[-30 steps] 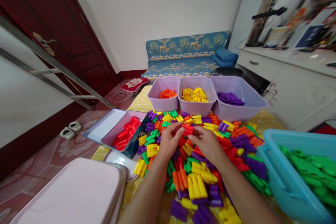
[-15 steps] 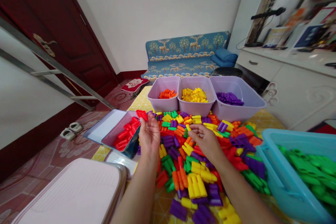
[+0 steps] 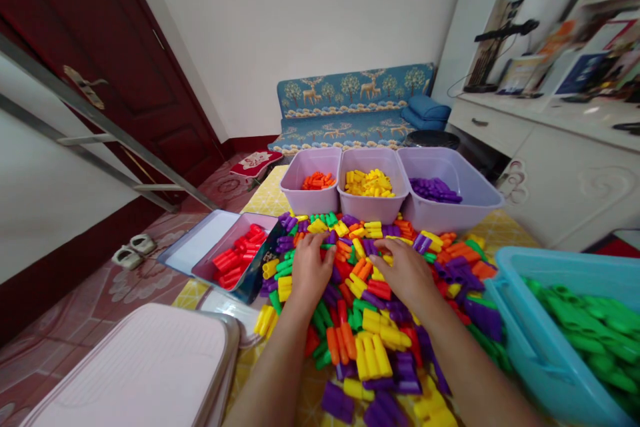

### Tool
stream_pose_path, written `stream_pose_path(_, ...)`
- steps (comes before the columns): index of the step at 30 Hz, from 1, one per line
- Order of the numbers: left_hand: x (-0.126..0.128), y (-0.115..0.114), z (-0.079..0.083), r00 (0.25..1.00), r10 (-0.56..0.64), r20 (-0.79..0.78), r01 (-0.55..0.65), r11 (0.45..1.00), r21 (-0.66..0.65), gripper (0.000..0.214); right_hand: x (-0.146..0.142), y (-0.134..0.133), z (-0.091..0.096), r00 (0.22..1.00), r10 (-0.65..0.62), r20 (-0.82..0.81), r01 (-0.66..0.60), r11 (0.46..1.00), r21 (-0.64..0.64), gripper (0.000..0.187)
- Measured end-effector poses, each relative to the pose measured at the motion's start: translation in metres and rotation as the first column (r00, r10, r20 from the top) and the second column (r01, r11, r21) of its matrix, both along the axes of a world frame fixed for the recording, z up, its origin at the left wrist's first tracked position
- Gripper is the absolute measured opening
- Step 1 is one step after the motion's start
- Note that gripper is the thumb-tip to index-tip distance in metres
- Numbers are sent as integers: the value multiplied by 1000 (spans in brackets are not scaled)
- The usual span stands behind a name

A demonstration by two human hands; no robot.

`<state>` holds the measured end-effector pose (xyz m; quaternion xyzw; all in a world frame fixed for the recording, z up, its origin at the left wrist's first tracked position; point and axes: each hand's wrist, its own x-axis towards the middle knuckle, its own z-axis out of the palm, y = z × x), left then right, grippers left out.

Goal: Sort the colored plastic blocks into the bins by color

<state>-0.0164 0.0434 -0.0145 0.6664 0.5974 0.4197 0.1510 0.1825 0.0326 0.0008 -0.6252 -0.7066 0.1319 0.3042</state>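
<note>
A heap of plastic blocks (image 3: 373, 340) in red, orange, yellow, green and purple covers the yellow-patterned table. My left hand (image 3: 309, 271) lies palm down on the heap's left part, fingers stretched toward purple and green blocks, holding nothing. My right hand (image 3: 409, 273) also lies palm down on the heap, fingers spread over orange and yellow blocks. A shallow tray with red blocks (image 3: 239, 255) stands left of my left hand.
Three lilac bins stand behind the heap: one with orange blocks (image 3: 309, 201), one with yellow (image 3: 373, 207), one with purple (image 3: 453, 215). A blue tub of green blocks (image 3: 525, 333) is at right. A pale pink case (image 3: 140, 367) sits near left.
My left hand carried a red block to the red tray, let it go there and came back empty to the heap. My right hand lowered flat onto the blocks.
</note>
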Motion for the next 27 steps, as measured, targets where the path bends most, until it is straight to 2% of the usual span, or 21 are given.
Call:
stream_pose_path(2, 3, -3, 0, 971, 29, -236, -40, 998, -42, 32, 7, -4, 9, 989, -5, 145, 15, 998, -67, 22)
stream_pose_path(4, 3, -6, 3, 946, 15, -324, -48, 994, -95, 35, 13, -10, 19, 973, 27, 230, 11, 987, -162, 20)
stream_pose_path(7, -2, -9, 10, 936, -73, -344, 23, 989, -147, 40, 18, -19, 31, 949, 121, 292, -35, 958, -284, 24)
stream_pose_path(9, -8, -12, 15, 918, -194, -347, 133, 972, -194, 53, 19, -24, 33, 931, 170, 324, -60, 944, -324, 39)
stream_pose_path(11, -15, -16, 19, 883, -333, -331, 256, 932, -255, 75, 17, -25, 29, 918, 208, 337, -91, 938, -333, 57)
stream_pose_path(13, -20, -18, 20, 861, -424, -280, 342, 891, -298, 89, 13, -26, 22, 916, 232, 327, -124, 940, -318, 67)
stream_pose_path(16, -19, -19, 17, 870, -467, -158, 414, 866, -278, 89, 3, -24, 13, 930, 213, 300, -128, 952, -278, 66)
stream_pose_path(19, -11, -17, 12, 882, -471, -12, 459, 866, -200, 82, -6, -21, 8, 954, 177, 244, -112, 959, -258, 63)
stream_pose_path(23, 2, -15, 5, 885, -415, 210, 442, 891, -105, 74, -15, -14, 2, 982, 176, 68, -154, 957, -247, 65)
stream_pose_path(25, 7, -14, 0, 846, -381, 373, 440, 894, -83, 73, -19, -12, 0, 987, 157, -27, -159, 958, -237, 71)
stream_pose_path(27, 11, -13, -3, 760, -322, 564, 446, 890, -92, 71, -21, -11, -2, 977, 156, -147, -185, 961, -207, 72)
